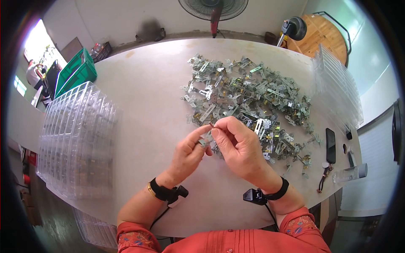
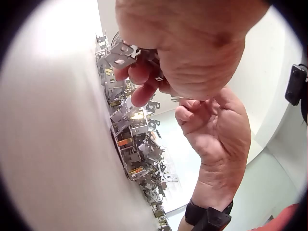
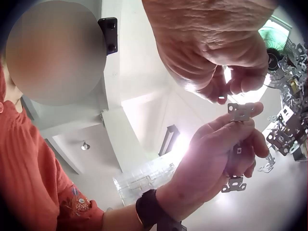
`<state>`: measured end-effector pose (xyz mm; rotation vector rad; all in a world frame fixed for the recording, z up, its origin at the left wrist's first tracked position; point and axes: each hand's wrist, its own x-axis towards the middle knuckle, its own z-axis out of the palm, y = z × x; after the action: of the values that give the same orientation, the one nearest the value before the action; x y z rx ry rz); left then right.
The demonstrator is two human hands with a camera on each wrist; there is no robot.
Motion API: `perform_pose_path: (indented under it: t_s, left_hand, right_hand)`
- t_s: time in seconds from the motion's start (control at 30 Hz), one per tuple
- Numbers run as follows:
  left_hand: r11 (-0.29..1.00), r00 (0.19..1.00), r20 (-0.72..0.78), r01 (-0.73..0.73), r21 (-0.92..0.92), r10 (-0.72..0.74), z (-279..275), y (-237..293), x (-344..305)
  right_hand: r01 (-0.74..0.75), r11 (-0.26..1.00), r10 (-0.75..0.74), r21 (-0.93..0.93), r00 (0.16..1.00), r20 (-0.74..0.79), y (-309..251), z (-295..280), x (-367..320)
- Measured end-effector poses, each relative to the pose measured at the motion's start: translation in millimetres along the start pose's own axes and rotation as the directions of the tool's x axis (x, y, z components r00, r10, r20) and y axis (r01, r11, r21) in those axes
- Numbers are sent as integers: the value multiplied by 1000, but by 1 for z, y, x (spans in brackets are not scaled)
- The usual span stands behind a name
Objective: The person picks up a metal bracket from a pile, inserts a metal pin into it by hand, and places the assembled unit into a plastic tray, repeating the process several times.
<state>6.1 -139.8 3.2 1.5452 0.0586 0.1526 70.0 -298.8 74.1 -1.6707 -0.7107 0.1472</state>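
Note:
Over the near edge of the pile, my left hand (image 1: pixel 188 151) grips a metal bracket (image 3: pixel 240 111) with holed, flanged ends. Its two ends stick out past the fingers in the right wrist view, while its middle is partly covered by them. My right hand (image 1: pixel 241 149) is close beside, thumb and forefinger pinching a small, thin brownish piece (image 1: pixel 211 125) at the bracket's upper end. Most of that piece is hidden by the fingertips. Behind both hands spreads a heap of similar metal brackets (image 1: pixel 249 90), some with brass-coloured parts.
Stacked clear plastic trays (image 1: pixel 76 143) stand at the left, and more clear trays (image 1: pixel 337 90) at the right. A green crate (image 1: pixel 76 72) is at the back left. A phone (image 1: pixel 330 145) and a clear bottle (image 1: pixel 350 173) lie near the table's right edge.

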Motion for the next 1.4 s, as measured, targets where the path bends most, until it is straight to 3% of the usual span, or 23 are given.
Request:
perform_pose_path:
  t_s: [0.1, 0.2, 0.37, 0.57, 0.73, 0.93, 1.17, 1.23, 1.33, 1.4]
  left_hand:
    - [981, 993, 48, 113, -157, -107, -14, 6, 4]
    - [967, 996, 51, 80, -240, -70, -16, 2, 7]
    - [959, 999, 31, 48, -278, -42, -16, 4, 6]
    - [979, 999, 39, 16, -204, -8, -15, 3, 4]
    - [995, 994, -33, -100, 30, 101, -13, 4, 4]
    - [990, 992, -41, -118, 80, 122, -14, 3, 4]
    - [970, 985, -56, -151, 191, 164, -14, 3, 3]
    - [940, 977, -38, -192, 283, 211, -13, 4, 3]
    - [921, 958, 7, -276, 274, 285, -9, 1, 2]
    - [913, 955, 1, -285, 291, 298, -8, 4, 2]
  right_hand:
    - [-35, 997, 38, -73, 998, 40, 5, -7, 1]
    - [-125, 966, 157, -227, 979, 129, -2, -10, 1]
    - [-98, 966, 137, -238, 979, 153, 0, -6, 0]
    - [-78, 952, 134, -295, 975, 175, -1, -7, 1]
    - [-37, 938, 103, -344, 979, 176, 1, -8, 1]
    - [22, 942, 43, -335, 982, 185, 6, -8, 1]
    - [-16, 943, 88, -332, 975, 202, 2, -10, 1]
    - [-31, 950, 99, -312, 974, 203, 3, -7, 1]
    - [-33, 972, 83, -233, 974, 209, 7, -6, 1]
    - [-128, 973, 176, -192, 950, 257, 5, -9, 3]
